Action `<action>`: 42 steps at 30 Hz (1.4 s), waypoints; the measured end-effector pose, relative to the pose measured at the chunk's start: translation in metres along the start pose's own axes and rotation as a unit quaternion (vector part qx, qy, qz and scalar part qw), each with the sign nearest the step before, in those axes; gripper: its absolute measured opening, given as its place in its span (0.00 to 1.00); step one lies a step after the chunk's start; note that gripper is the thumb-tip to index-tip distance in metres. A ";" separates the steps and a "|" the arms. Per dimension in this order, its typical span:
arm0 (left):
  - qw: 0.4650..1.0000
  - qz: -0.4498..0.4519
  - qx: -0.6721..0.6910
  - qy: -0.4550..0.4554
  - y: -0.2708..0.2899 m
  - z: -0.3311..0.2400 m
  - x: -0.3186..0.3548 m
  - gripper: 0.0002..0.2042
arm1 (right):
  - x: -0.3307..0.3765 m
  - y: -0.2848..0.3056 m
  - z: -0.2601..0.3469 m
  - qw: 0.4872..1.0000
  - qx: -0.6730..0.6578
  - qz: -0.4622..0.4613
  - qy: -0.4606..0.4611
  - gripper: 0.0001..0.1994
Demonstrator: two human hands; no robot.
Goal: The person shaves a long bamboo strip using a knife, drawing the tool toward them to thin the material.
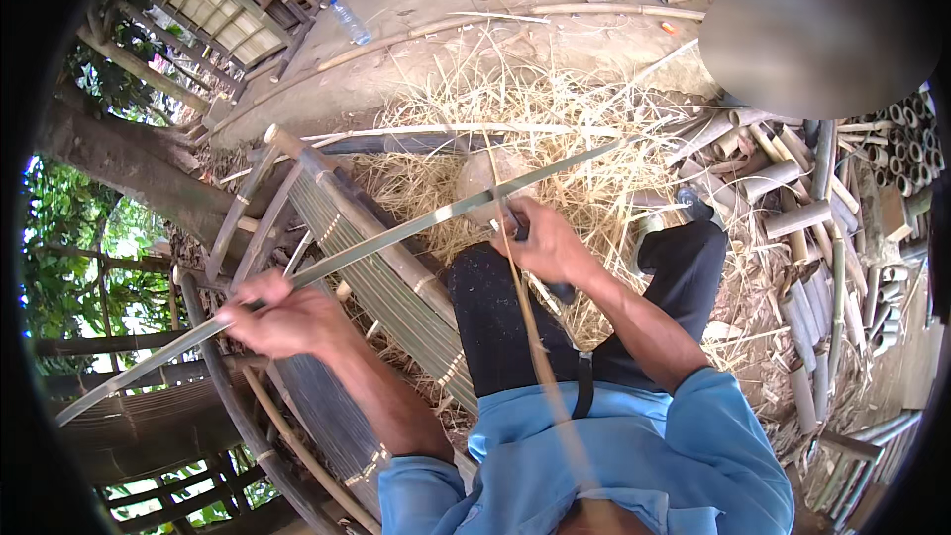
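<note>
1. Gripping: I read the left hand [277, 317] as fingers curled tight around the green bamboo strip [386, 239], toward its lower-left end.
2. Right hand [545, 243] fingers close on a dark handle [521, 230]; tool's edge unclear to me.
3. Strip's long axis slants lower left to upper right, just beyond right fingertips; right hand nearer mid-strip.
4. Tan sliver [523, 302] crosses there; pale shavings [594, 99] beyond.

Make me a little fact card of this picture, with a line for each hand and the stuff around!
Left hand: holds the long grey-green strip
Right hand: beside that strip, around a dark object, too hidden to name
Thin pale strip: crosses the long one near the right hand
Ahead: a heap of pale shavings
To the left: a slatted bamboo frame
To the right: cut bamboo pieces
Farther off: a clear plastic bottle
</note>
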State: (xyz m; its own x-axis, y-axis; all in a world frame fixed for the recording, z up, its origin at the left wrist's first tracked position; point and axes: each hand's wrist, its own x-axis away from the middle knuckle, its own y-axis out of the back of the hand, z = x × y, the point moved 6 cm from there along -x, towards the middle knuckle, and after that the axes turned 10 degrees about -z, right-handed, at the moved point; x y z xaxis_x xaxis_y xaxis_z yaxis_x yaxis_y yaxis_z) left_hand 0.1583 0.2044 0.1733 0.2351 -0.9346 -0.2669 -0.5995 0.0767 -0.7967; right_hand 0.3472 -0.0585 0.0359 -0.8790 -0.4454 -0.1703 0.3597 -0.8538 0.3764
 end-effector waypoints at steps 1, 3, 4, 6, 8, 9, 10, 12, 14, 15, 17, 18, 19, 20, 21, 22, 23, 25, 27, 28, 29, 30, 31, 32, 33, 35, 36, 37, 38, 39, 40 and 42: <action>0.998 0.056 0.023 -0.017 -0.009 -0.021 -0.022 0.19 | 0.014 0.002 0.006 0.999 0.040 0.027 0.016 0.16; 0.996 0.074 0.036 -0.047 -0.023 -0.061 -0.032 0.18 | 0.043 0.008 0.006 0.995 0.082 0.053 0.023 0.17; 0.996 0.044 0.027 -0.080 -0.037 -0.096 -0.034 0.18 | 0.055 0.010 0.026 0.986 0.112 0.013 0.124 0.17; 0.977 0.176 0.083 -0.084 -0.037 -0.140 -0.057 0.16 | 0.075 0.021 0.041 0.965 0.150 -0.030 0.211 0.18; 0.978 0.171 0.024 -0.119 -0.033 -0.185 -0.063 0.14 | 0.085 0.021 0.035 0.979 0.139 0.009 0.147 0.18; 0.965 0.228 0.072 -0.105 -0.037 -0.201 -0.060 0.13 | 0.090 0.021 0.042 0.971 0.130 -0.023 0.199 0.17; 0.947 0.284 0.120 -0.095 -0.041 -0.221 -0.057 0.12 | 0.091 0.019 0.046 0.971 0.125 -0.019 0.201 0.17; 0.912 0.371 0.172 -0.041 -0.046 -0.245 -0.048 0.11 | 0.095 0.010 0.053 0.985 0.085 0.089 0.121 0.17; 0.919 0.357 0.147 -0.082 -0.047 -0.253 -0.028 0.10 | 0.095 0.007 0.060 0.986 0.051 0.111 0.110 0.15; 0.904 0.388 0.150 -0.094 -0.050 -0.250 -0.015 0.10 | 0.096 0.007 0.060 0.986 0.027 0.113 0.117 0.14; 0.927 0.330 0.079 -0.162 -0.052 -0.228 0.023 0.12 | 0.100 0.008 0.061 0.987 0.011 0.146 0.064 0.14; 0.912 0.372 0.097 -0.146 -0.054 -0.217 0.035 0.14 | 0.108 0.015 0.069 0.988 0.023 0.119 0.099 0.17; 0.921 0.342 0.079 -0.170 -0.052 -0.217 0.047 0.15 | 0.111 0.020 0.076 0.986 0.000 0.108 0.129 0.18; 0.929 0.310 0.057 -0.192 -0.047 -0.219 0.056 0.15 | 0.117 0.022 0.084 0.983 -0.021 0.099 0.155 0.19; 0.933 0.288 0.057 -0.207 -0.045 -0.222 0.066 0.15 | 0.120 0.020 0.094 0.982 -0.032 0.106 0.154 0.19; 0.938 0.263 0.060 -0.219 -0.042 -0.223 0.073 0.15 | 0.122 0.020 0.101 0.982 -0.007 0.116 0.146 0.20; 0.942 0.275 0.062 -0.180 -0.039 -0.219 0.080 0.16 | 0.123 0.020 0.103 0.982 0.025 0.123 0.140 0.21; 0.941 0.287 0.041 -0.174 -0.035 -0.201 0.096 0.17 | 0.120 0.017 0.103 0.981 0.085 0.098 0.147 0.20; 0.949 0.268 0.015 -0.165 -0.023 -0.190 0.104 0.19 | 0.123 0.012 0.105 0.969 0.162 0.020 0.188 0.15; 0.949 0.272 0.009 -0.159 -0.018 -0.190 0.106 0.19 | 0.126 0.009 0.105 0.971 0.159 0.021 0.179 0.15; 0.952 0.259 0.010 -0.163 -0.012 -0.194 0.105 0.19 | 0.130 0.005 0.112 0.969 0.132 0.039 0.204 0.11; 0.955 0.246 0.011 -0.168 -0.006 -0.199 0.105 0.20 | 0.135 0.001 0.121 0.966 0.103 0.056 0.229 0.09; 0.960 0.211 -0.023 -0.180 -0.004 -0.199 0.112 0.20 | 0.141 0.001 0.132 0.950 0.118 0.068 0.281 0.07; 0.960 0.214 -0.028 -0.176 -0.006 -0.197 0.117 0.20 | 0.146 0.002 0.142 0.952 0.116 0.069 0.275 0.07; 0.957 0.221 -0.016 -0.187 -0.007 -0.198 0.122 0.19 | 0.153 0.003 0.156 0.943 0.079 0.077 0.313 0.06; 0.946 0.286 0.023 -0.152 -0.006 -0.193 0.127 0.19 | 0.157 0.013 0.164 0.934 0.050 0.079 0.346 0.06; 0.947 0.286 0.024 -0.144 -0.003 -0.190 0.130 0.19 | 0.156 0.016 0.160 0.938 0.058 0.095 0.329 0.07; 0.953 0.261 0.013 -0.154 -0.003 -0.197 0.130 0.19 | 0.157 0.013 0.162 0.940 0.048 0.115 0.319 0.07; 0.958 0.236 0.002 -0.165 -0.003 -0.204 0.129 0.20 | 0.157 0.008 0.161 0.939 0.037 0.118 0.321 0.07; 0.950 0.256 0.004 -0.179 -0.004 -0.205 0.126 0.20 | 0.155 0.002 0.156 0.946 0.025 0.118 0.302 0.07; 0.949 0.257 0.003 -0.180 -0.004 -0.207 0.123 0.20 | 0.152 -0.001 0.153 0.953 0.022 0.113 0.281 0.08; 0.944 0.279 0.017 -0.176 -0.005 -0.213 0.119 0.20 | 0.160 0.001 0.165 0.949 0.035 0.131 0.286 0.08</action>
State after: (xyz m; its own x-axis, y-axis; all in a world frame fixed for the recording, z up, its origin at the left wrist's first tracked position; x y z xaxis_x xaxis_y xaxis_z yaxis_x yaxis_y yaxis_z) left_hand 0.0258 0.0187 0.2612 0.1338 -0.5722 -0.8091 -0.6819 0.5393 -0.4941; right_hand 0.1553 -0.0860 0.1594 -0.4419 -0.7297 -0.5218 0.5024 -0.6832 0.5300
